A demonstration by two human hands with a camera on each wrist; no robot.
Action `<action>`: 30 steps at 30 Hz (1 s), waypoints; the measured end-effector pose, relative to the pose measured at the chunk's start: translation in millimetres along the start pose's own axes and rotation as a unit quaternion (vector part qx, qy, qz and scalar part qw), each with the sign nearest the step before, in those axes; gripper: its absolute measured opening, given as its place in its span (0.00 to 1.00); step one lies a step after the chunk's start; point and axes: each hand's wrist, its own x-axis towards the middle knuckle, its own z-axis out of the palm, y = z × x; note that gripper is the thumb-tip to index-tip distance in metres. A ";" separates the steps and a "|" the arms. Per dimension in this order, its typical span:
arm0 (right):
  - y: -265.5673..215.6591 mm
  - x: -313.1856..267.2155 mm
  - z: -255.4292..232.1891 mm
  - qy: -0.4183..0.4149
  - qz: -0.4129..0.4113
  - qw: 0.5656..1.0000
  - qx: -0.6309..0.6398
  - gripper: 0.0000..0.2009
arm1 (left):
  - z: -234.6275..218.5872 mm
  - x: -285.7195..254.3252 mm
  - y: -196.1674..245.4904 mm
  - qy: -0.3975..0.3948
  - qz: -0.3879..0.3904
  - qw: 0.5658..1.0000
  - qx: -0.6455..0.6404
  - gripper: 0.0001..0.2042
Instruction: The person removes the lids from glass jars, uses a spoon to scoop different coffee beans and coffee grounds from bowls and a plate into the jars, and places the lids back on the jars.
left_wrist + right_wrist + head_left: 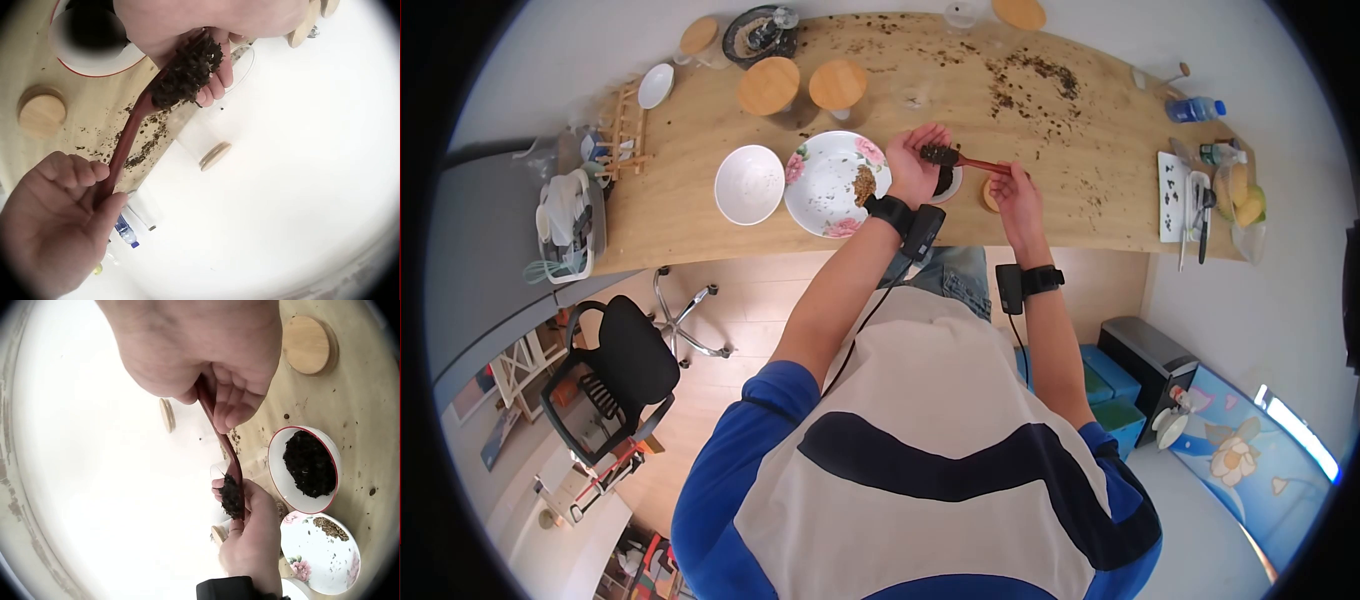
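Note:
A red-brown wooden spoon carries a heap of dark, tea-like leaves. My right hand pinches its handle between thumb and fingers. At the other end, my left hand lies palm up, its fingers loosely curved under and beside the loaded spoon head. Below the hands, a white red-rimmed bowl holds more dark leaves; the left hand partly hides it in the head view. Beside it, a flower-patterned plate has a small pile of brown bits.
A white bowl stands left of the plate. Jars with wooden lids stand behind. Dark crumbs litter the table. At right are a blue-capped bottle and a white tray; a wooden rack stands left.

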 end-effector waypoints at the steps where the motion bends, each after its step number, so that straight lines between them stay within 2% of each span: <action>1: -0.5 0.2 1.3 -0.001 0.001 1.000 0.000 0.13 | 1.9 0.2 0.9 0.000 0.001 1.000 0.000 0.19; 4: -4.6 1.4 12.0 -0.002 -0.006 1.000 0.005 0.13 | 10.2 5.8 5.6 -0.015 0.006 1.000 -0.023 0.20; 10: -18.8 23.8 33.0 -0.021 -0.036 0.999 0.012 0.12 | 44.8 21.8 25.7 -0.047 0.059 0.997 -0.009 0.20; 16: -33.9 50.2 61.7 -0.005 -0.044 0.999 0.026 0.13 | 69.4 51.8 44.8 -0.057 0.112 0.992 0.020 0.21; 21: -36.4 66.5 71.0 0.011 -0.051 0.998 0.022 0.13 | 72.4 72.8 57.9 -0.053 0.152 0.985 0.053 0.20; 30: -33.4 76.2 65.9 0.051 -0.087 0.994 -0.030 0.13 | 66.1 82.3 59.8 -0.054 0.173 0.978 0.099 0.19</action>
